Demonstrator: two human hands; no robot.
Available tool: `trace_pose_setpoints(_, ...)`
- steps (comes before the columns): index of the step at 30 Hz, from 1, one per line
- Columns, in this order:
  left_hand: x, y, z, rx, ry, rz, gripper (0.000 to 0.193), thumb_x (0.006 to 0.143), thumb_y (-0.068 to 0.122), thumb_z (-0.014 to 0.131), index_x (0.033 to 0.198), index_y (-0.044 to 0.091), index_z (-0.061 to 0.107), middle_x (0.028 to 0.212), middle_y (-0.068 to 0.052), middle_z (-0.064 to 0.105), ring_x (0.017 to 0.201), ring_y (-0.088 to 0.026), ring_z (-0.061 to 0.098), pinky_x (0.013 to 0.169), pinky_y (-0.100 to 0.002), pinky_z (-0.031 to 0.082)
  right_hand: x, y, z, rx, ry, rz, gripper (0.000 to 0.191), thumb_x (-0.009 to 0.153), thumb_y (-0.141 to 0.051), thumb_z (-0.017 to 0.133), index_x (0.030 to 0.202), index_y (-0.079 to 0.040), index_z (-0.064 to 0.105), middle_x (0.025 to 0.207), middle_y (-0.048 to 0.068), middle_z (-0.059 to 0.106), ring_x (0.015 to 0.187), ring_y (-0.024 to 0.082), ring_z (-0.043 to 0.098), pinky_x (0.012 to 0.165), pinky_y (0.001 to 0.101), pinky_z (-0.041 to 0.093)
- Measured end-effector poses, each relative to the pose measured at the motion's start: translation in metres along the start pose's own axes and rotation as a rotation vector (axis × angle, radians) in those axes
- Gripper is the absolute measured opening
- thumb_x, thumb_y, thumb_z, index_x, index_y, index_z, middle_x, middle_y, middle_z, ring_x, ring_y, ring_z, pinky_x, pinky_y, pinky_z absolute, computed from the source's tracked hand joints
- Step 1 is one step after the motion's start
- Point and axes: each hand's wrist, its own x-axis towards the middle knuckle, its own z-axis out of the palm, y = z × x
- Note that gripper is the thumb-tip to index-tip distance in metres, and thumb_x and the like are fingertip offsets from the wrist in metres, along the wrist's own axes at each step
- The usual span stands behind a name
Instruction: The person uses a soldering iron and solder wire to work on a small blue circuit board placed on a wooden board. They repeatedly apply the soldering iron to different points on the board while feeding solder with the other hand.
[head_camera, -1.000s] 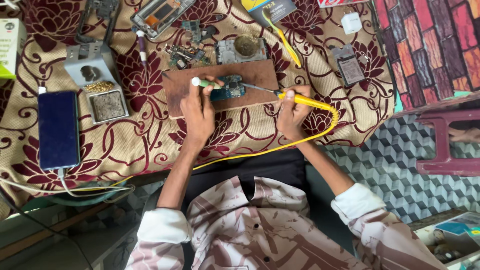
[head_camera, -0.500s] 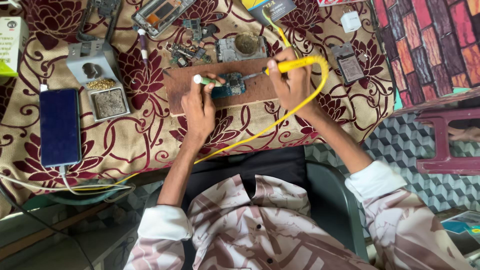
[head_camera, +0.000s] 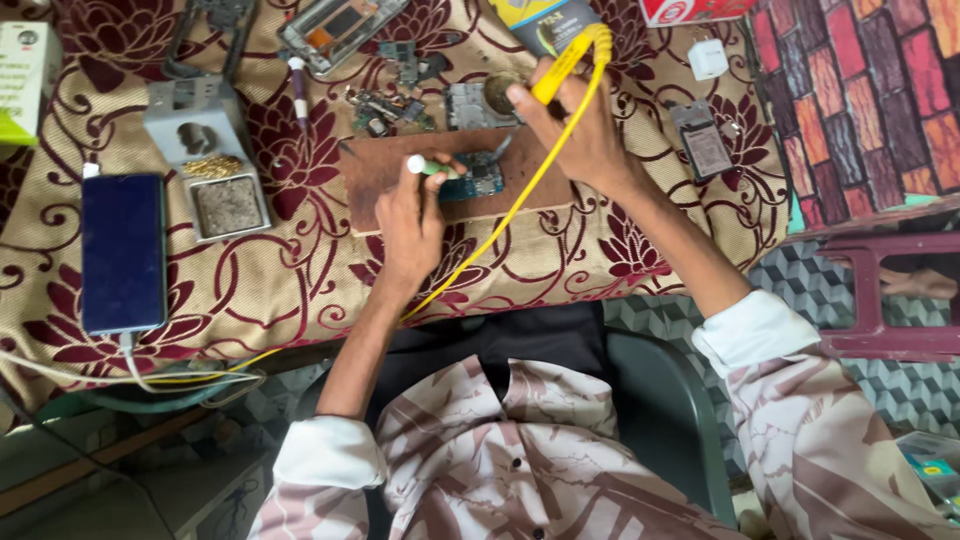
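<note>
My left hand (head_camera: 415, 215) rests on a brown wooden board (head_camera: 370, 180) and grips a small white-and-green tool (head_camera: 428, 167) against a blue circuit board (head_camera: 478, 178). My right hand (head_camera: 578, 135) is raised beyond the board and holds a yellow soldering iron (head_camera: 556, 72), tip pointing down toward a round tin (head_camera: 500, 92). Its yellow cord (head_camera: 480, 240) loops over the hand and runs down across the cloth to the table's near edge.
A dark phone (head_camera: 123, 252) lies at the left with a cable plugged in. A grey stand with a sponge tray (head_camera: 225, 205) sits beside it. Phone parts, a frame (head_camera: 335, 30) and small boards (head_camera: 705, 145) are scattered on the patterned cloth. A maroon stool (head_camera: 880, 290) stands right.
My right hand lifted the soldering iron from the circuit board and carried it up and away toward the round tin. The cord swung up with it. My left hand stayed on the board.
</note>
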Motion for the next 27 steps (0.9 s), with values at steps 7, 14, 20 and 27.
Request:
trace_pose_setpoints(7, 0.0, 0.0, 0.003, -0.002, -0.032, -0.079, 0.015, 0.109, 0.01, 0.048, 0.116, 0.003, 0.059, 0.104, -0.008, 0.079, 0.088, -0.023, 0.079, 0.076, -0.034, 0.06, -0.015, 0.001, -0.001, 0.146, -0.019, 0.247, 0.029, 0.112, -0.012, 0.063, 0.087, -0.003, 0.05, 0.072, 0.003, 0.052, 0.063, 0.017, 0.047, 0.059, 0.0357, 0.038)
trace_pose_setpoints(14, -0.002, 0.006, 0.002, 0.022, -0.008, 0.06, 0.014, 0.112, 0.009, 0.047, 0.117, 0.002, 0.059, 0.105, -0.01, 0.077, 0.096, -0.025, 0.079, 0.082, -0.036, 0.06, -0.042, -0.023, -0.012, -0.06, 0.069, 0.179, 0.021, 0.113, -0.017, 0.058, 0.102, 0.001, 0.055, 0.086, 0.012, 0.059, 0.081, 0.019, 0.057, 0.073, 0.0366, 0.046)
trace_pose_setpoints(20, -0.001, 0.003, 0.001, 0.034, -0.036, -0.024, 0.014, 0.111, 0.007, 0.045, 0.115, 0.002, 0.057, 0.105, -0.01, 0.078, 0.09, -0.021, 0.079, 0.077, -0.033, 0.061, -0.064, -0.034, -0.002, 0.011, 0.188, 0.359, 0.026, 0.114, -0.023, 0.055, 0.101, -0.001, 0.051, 0.081, 0.008, 0.057, 0.073, 0.016, 0.055, 0.07, 0.035, 0.045)
trace_pose_setpoints(27, 0.0, 0.0, 0.0, 0.023, -0.022, 0.002, 0.013, 0.111, 0.007, 0.044, 0.115, 0.001, 0.056, 0.105, -0.01, 0.078, 0.093, -0.025, 0.079, 0.08, -0.034, 0.061, -0.063, -0.026, 0.021, 0.336, 0.558, 0.478, 0.023, 0.109, -0.027, 0.052, 0.107, -0.004, 0.052, 0.075, 0.001, 0.053, 0.054, 0.004, 0.043, 0.046, 0.0212, 0.036)
